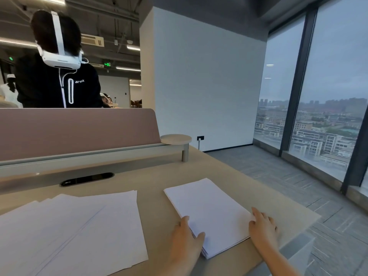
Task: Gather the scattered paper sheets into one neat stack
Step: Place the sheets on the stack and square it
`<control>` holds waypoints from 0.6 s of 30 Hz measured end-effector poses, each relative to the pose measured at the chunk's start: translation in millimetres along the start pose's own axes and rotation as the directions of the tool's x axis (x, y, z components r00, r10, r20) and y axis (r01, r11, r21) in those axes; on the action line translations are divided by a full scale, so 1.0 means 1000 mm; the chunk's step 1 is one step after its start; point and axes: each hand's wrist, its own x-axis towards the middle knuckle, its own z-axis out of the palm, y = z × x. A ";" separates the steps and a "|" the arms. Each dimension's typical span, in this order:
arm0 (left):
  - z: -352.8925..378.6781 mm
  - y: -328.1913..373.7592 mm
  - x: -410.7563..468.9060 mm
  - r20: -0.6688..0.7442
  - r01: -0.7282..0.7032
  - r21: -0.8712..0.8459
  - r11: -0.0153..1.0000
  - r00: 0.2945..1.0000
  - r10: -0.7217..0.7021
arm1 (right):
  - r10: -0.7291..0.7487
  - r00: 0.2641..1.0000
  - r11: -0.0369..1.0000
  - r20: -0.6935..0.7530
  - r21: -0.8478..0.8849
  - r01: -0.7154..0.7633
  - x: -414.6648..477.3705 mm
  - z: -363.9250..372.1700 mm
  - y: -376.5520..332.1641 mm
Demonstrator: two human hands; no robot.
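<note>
Nearest the camera, the left hand (pixel 187 238) lies against the near-left corner of the stack of white paper (pixel 209 214), its thumb on top and its fingers loosely spread along the edge. The right hand (pixel 262 229) rests flat at the stack's right edge, fingers slightly apart. The stack sits on the beige desk (pixel 155 184) (toward its right end), with fanned loose sheets (pixel 75 232) well to its left. Beyond stand a mauve divider panel (pixel 75 130) and a person in a white headset (pixel 59 58).
</note>
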 end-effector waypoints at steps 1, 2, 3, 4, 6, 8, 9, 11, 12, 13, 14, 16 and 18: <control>-0.001 0.000 0.000 -0.032 0.021 0.057 0.998 0.999 -0.020 | 0.005 1.000 1.000 0.002 0.010 -0.005 0.000 0.000 0.000; -0.002 -0.001 0.000 -0.057 0.047 0.104 0.993 0.998 -0.041 | 0.008 1.000 1.000 0.006 0.019 -0.008 0.000 0.000 0.000; -0.002 -0.001 -0.001 -0.065 0.067 0.127 0.990 0.996 -0.059 | 0.009 1.000 1.000 0.013 0.024 -0.009 0.001 0.001 0.000; -0.001 0.000 -0.002 -0.051 0.078 0.131 0.988 0.996 -0.071 | 0.007 1.000 1.000 0.019 0.029 -0.007 0.001 0.000 -0.001; 0.002 0.002 -0.004 -0.004 0.076 0.138 0.988 0.997 -0.076 | -0.003 1.000 0.999 0.026 0.038 0.002 0.001 0.000 -0.001; 0.002 0.008 -0.008 0.045 0.066 0.175 0.982 0.996 -0.075 | -0.011 1.000 0.999 0.023 0.042 0.010 0.001 0.001 0.000; 0.002 0.009 -0.010 0.054 0.060 0.189 0.980 0.996 -0.071 | -0.014 1.000 0.999 0.020 0.044 0.013 0.001 0.001 0.001; 0.003 0.009 -0.011 0.063 0.057 0.199 0.978 0.996 -0.071 | -0.017 1.000 0.999 0.015 0.044 0.016 0.000 0.002 0.002; 0.004 0.009 -0.011 0.069 0.054 0.199 0.978 0.995 -0.069 | -0.019 1.000 0.999 0.013 0.042 0.019 0.001 0.002 0.003; 0.004 0.007 -0.010 0.080 0.053 0.192 0.980 0.994 -0.069 | -0.019 1.000 0.999 0.013 0.045 0.019 0.001 0.003 0.002; 0.004 0.006 -0.009 0.088 0.055 0.179 0.982 0.994 -0.071 | -0.018 1.000 0.998 0.011 0.055 0.017 0.001 0.002 0.002; 0.002 0.004 -0.006 0.091 0.053 0.146 0.988 0.994 -0.067 | -0.010 1.000 0.997 0.002 0.083 0.009 0.001 0.002 0.000; -0.002 0.003 -0.004 0.085 0.035 0.105 0.994 0.995 -0.044 | 0.005 1.000 0.996 -0.013 0.086 -0.004 0.000 -0.001 -0.001</control>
